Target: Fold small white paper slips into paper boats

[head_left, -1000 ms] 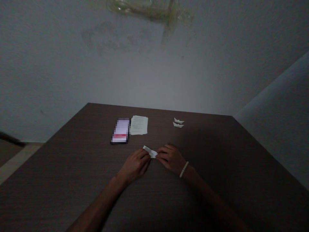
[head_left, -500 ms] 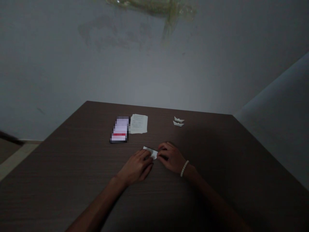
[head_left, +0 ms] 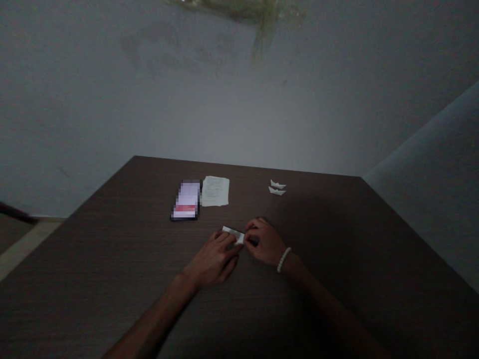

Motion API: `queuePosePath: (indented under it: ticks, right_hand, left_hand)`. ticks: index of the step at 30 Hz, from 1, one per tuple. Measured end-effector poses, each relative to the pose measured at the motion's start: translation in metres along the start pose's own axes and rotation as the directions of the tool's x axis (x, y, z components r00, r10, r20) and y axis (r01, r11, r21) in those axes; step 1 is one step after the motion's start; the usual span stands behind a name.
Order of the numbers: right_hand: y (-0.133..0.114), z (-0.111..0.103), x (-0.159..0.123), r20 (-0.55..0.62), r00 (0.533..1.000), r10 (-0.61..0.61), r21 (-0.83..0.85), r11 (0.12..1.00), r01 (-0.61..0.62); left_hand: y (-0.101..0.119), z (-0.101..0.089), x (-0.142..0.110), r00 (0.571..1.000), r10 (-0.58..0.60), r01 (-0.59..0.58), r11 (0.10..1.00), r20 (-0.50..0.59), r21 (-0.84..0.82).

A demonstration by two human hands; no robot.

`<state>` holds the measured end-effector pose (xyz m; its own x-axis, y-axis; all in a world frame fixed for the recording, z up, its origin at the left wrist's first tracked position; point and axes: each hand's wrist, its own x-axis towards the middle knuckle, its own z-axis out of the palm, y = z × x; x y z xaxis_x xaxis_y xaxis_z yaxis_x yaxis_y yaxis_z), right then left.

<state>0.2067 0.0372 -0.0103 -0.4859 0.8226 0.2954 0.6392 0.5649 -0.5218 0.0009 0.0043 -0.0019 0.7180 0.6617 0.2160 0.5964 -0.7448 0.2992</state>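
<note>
Reading the head camera from my station, I find the left hand (head_left: 213, 259) and right hand (head_left: 264, 242) brought together over a folded white paper strip (head_left: 232, 235). The strip lies between them on the dark wood-grain bench (head_left: 112, 259), angled so its free end points far and left. The right hand is clenched around the strip's right end, with its fingers curled over the paper, and I judge that this grip anchors it. The left hand's fingertips press against the near side of the strip. I cannot tell whether its thumb is beneath the paper, so I won't call that a firm grasp. Both hands work low, and the bench seems to serve as a hard backing for the paper. A beaded bracelet (head_left: 284, 260) sits on the right wrist, just behind the hand. Toward the far right, two small folded paper boats (head_left: 277, 187) lie just beside each other, and their spot well apart from the hands keeps them out of the way. Toward the far left, a smartphone (head_left: 186, 200) with a blurred screen lies just beside a printed sheet (head_left: 216, 191), perhaps kept within sight for reference.
</note>
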Motion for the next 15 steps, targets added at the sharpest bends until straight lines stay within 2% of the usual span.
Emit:
queuePosePath:
  ticks: [7,15]
  right_hand:
    - [-0.001,0.001,-0.001,-0.008,0.999,0.052,-0.001,0.999,-0.052]
    - [0.006,0.004,-0.009,-0.168,0.978,0.121,0.015,0.993,-0.12]
  left_hand:
    - [0.001,-0.001,0.001,1.0,-0.02,0.02,1.0,0.013,0.007]
    - [0.003,0.0,0.0,1.0,-0.03,0.03,0.999,0.006,0.033]
